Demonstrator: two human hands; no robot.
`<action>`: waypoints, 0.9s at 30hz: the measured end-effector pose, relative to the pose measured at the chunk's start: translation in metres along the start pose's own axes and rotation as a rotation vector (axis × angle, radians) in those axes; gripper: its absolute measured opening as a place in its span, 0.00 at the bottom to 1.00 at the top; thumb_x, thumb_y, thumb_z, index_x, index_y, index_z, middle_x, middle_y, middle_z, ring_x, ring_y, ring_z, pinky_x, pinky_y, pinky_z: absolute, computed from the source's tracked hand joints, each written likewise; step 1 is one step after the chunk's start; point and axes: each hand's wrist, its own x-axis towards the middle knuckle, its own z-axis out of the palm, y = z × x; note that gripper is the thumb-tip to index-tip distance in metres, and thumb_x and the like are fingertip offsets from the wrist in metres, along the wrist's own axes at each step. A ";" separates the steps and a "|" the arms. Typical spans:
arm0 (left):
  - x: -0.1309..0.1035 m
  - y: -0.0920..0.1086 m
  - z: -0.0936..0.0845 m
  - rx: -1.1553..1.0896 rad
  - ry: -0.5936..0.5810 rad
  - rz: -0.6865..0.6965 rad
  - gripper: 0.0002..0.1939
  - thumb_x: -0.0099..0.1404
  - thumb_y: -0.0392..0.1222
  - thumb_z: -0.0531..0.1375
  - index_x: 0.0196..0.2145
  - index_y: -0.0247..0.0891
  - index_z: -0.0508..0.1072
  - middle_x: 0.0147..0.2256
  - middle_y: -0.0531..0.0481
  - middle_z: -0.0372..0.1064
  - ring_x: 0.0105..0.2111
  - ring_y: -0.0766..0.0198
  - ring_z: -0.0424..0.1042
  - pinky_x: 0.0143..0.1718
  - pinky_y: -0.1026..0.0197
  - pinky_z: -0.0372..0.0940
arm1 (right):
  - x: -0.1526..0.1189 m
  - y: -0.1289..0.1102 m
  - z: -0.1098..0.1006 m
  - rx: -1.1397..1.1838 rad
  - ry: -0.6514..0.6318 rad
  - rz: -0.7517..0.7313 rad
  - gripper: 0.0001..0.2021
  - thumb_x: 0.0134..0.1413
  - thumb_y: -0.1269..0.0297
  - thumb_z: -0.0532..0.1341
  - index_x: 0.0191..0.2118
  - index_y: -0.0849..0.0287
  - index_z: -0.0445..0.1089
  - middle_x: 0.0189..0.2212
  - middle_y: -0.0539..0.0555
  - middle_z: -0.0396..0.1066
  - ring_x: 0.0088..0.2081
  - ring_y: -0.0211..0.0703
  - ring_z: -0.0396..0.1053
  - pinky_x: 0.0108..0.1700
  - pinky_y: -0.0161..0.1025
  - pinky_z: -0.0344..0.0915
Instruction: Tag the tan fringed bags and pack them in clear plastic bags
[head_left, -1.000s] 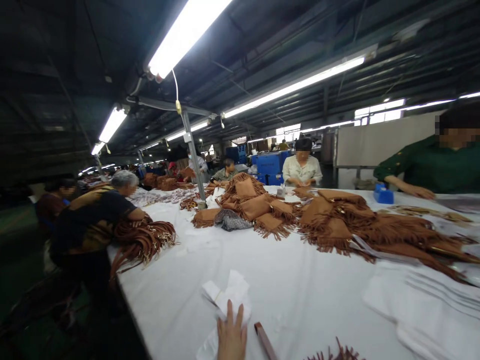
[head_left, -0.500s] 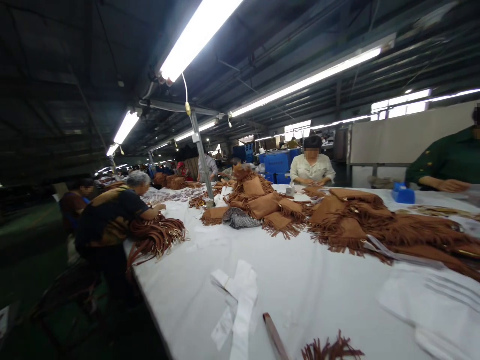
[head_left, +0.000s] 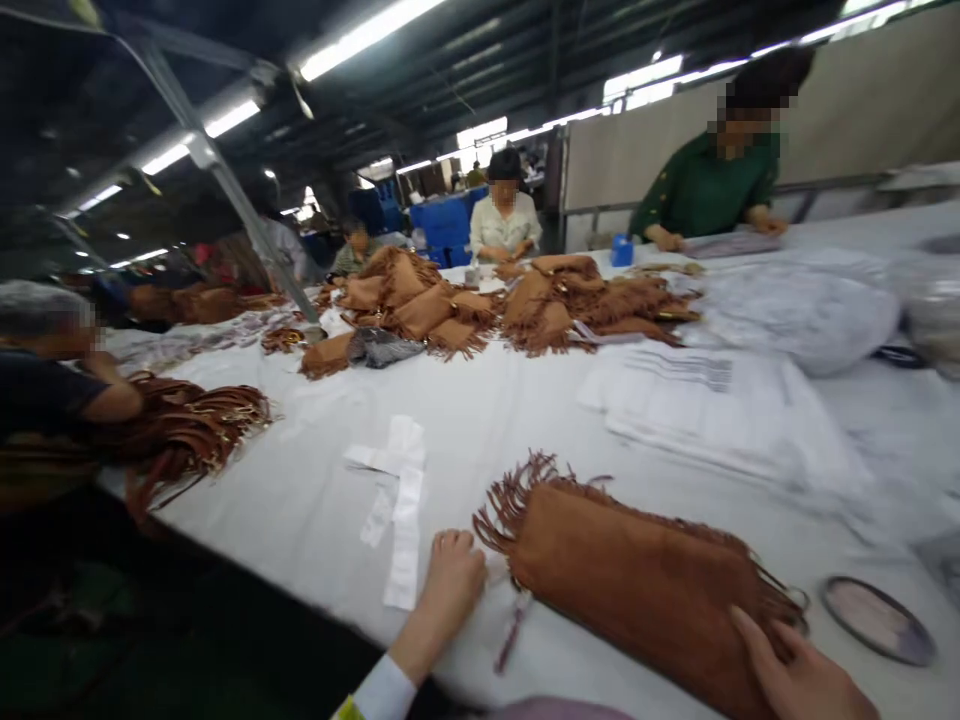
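Observation:
A brown fringed bag (head_left: pixel 637 580) lies flat on the white table in front of me, its fringe spilling out along the far side and left end. My right hand (head_left: pixel 802 675) is at the bag's right end, thumb and fingers closed on it; part of the grip is hidden. By the left corner, my left hand (head_left: pixel 454 580) is closed with its fingers curled; a small whitish piece shows beside it, but what it holds is unclear. Below that corner a short dark zip pull or strap end (head_left: pixel 512 632) hangs out.
White paper strips (head_left: pixel 405 520) lie left of the bag, an oval dark-rimmed piece (head_left: pixel 877 620) right of it. White plastic bags (head_left: pixel 697 400) and piled brown fringed bags (head_left: pixel 420 300) lie beyond. At left, a co-worker bends over brown straps (head_left: pixel 195 420); others sit across the table.
The view has swung right and down. Both my hands and the whole fringed bag now show; before, only some fringe and a strap were visible at the bottom edge.

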 end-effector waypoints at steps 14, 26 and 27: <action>0.005 0.006 0.035 -0.449 0.001 -0.172 0.03 0.53 0.33 0.55 0.27 0.39 0.63 0.29 0.51 0.65 0.35 0.61 0.64 0.40 0.59 0.58 | -0.007 -0.005 -0.005 -0.012 -0.010 0.016 0.25 0.48 0.41 0.52 0.32 0.58 0.76 0.30 0.62 0.77 0.35 0.57 0.74 0.36 0.45 0.66; -0.007 0.011 0.043 -0.846 -0.346 -0.398 0.38 0.44 0.78 0.53 0.27 0.36 0.68 0.16 0.55 0.64 0.12 0.70 0.55 0.14 0.66 0.49 | -0.038 -0.015 -0.020 0.119 0.010 -0.078 0.18 0.57 0.53 0.51 0.34 0.60 0.73 0.31 0.61 0.76 0.34 0.52 0.73 0.38 0.42 0.63; -0.008 0.010 0.047 -0.884 -0.357 -0.418 0.38 0.42 0.78 0.56 0.29 0.35 0.70 0.13 0.58 0.59 0.12 0.70 0.54 0.14 0.66 0.49 | -0.041 -0.015 -0.021 0.122 0.030 -0.077 0.17 0.58 0.55 0.51 0.33 0.60 0.72 0.30 0.60 0.76 0.33 0.51 0.73 0.37 0.42 0.63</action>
